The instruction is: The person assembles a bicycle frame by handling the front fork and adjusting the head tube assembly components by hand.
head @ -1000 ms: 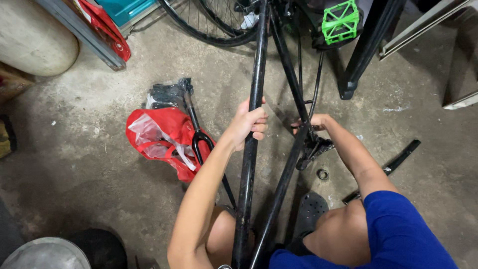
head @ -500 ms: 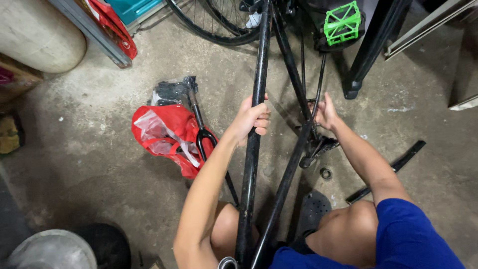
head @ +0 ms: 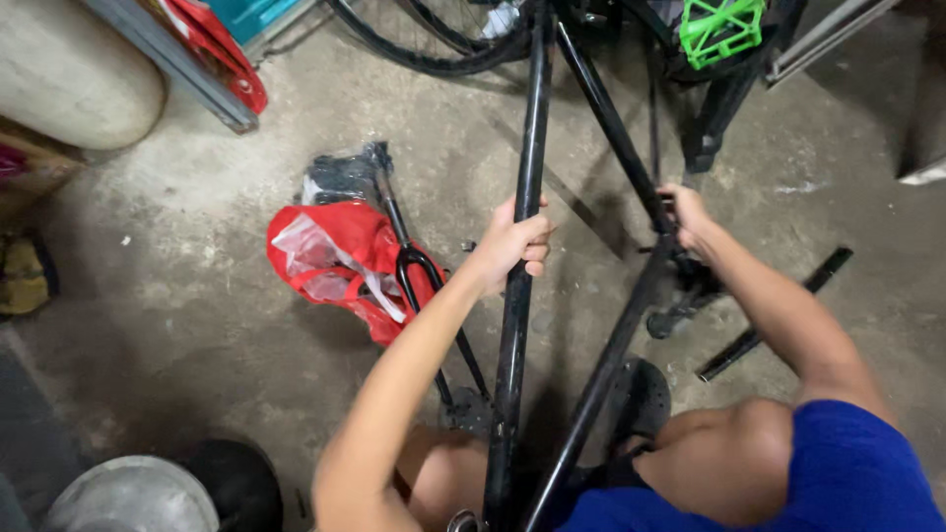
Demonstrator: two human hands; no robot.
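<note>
Red bag holding clear plastic

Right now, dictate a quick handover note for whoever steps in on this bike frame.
Left hand: fingers wrapped around the long black frame tube, steadying it.
Right hand: gripping where the frame's thinner tubes meet, near the crank area.
Frame lies on the concrete floor between the knees.
Red bag and black fork sit to the left, untouched.
Green pedal ahead, beyond the frame.
Done or left: not visible from here.
</note>
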